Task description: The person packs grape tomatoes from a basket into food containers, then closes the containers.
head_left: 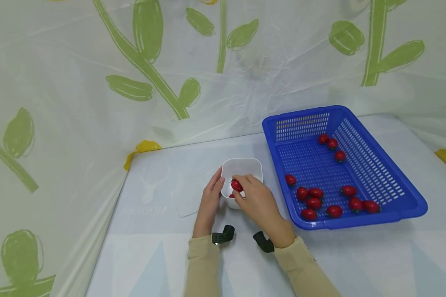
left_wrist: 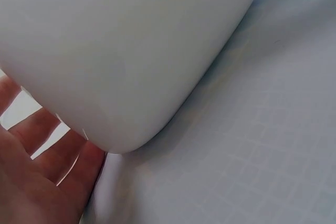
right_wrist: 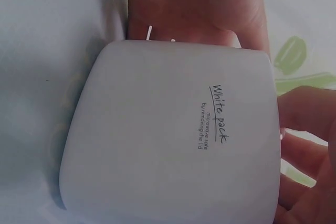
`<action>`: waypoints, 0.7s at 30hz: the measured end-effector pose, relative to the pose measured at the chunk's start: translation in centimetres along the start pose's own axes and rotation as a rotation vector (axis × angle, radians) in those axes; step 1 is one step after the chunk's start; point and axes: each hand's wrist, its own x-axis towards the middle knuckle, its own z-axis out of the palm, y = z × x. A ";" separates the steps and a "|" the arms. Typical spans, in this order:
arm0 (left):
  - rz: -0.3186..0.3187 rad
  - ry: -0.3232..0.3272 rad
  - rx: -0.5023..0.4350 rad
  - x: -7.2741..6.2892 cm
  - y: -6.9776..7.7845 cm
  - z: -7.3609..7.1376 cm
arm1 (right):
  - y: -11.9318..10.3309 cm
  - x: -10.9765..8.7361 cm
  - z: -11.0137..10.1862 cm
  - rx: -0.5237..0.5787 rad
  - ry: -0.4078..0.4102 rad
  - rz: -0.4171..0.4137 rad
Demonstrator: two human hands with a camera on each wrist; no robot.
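Observation:
A white plastic container (head_left: 241, 165) with rounded corners stands on the table. Against its left wall rests my left hand (head_left: 209, 200), thumb by the rim; in the left wrist view its fingers (left_wrist: 58, 153) lie extended along the outside. Over the container's mouth, my right hand (head_left: 259, 202) pinches a red cherry tomato (head_left: 236, 185) with a green top between thumb and fingers. Another cherry tomato (head_left: 231, 196) shows below it inside, partly hidden. The right wrist view shows the container's outer wall (right_wrist: 157, 129), printed "White pack".
To the right stands a blue slotted basket (head_left: 390, 165) with several cherry tomatoes (head_left: 314, 203) scattered on its floor. A flat translucent lid (head_left: 187, 196) lies left of my left hand. Behind the table hangs a leaf-patterned sheet (head_left: 223, 103).

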 end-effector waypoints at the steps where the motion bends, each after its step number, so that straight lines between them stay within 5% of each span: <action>1: 0.002 0.002 0.001 0.0 0.0 0.0 | 0.0 0.0 0.0 -0.001 0.007 -0.004; 21: 0.013 0.005 0.001 0.0 -0.1 0.0 | 0.3 0.0 0.3 0.042 0.063 -0.029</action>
